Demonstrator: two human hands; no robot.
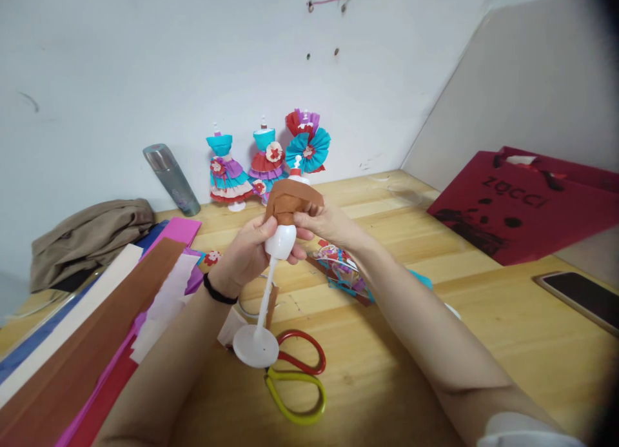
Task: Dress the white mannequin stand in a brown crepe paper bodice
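Brown paper (290,198) — hands (245,250) curled, pinching it round white mannequin (280,242); red bag (536,218) reads "Z?CCI" — second letter unclear.

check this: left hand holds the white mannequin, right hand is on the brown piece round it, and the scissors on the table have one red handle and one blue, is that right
Not quite: the scissors have one red handle and one yellow, not blue, as the head view shows. The left hand does hold the white mannequin, with the right hand on the brown piece.
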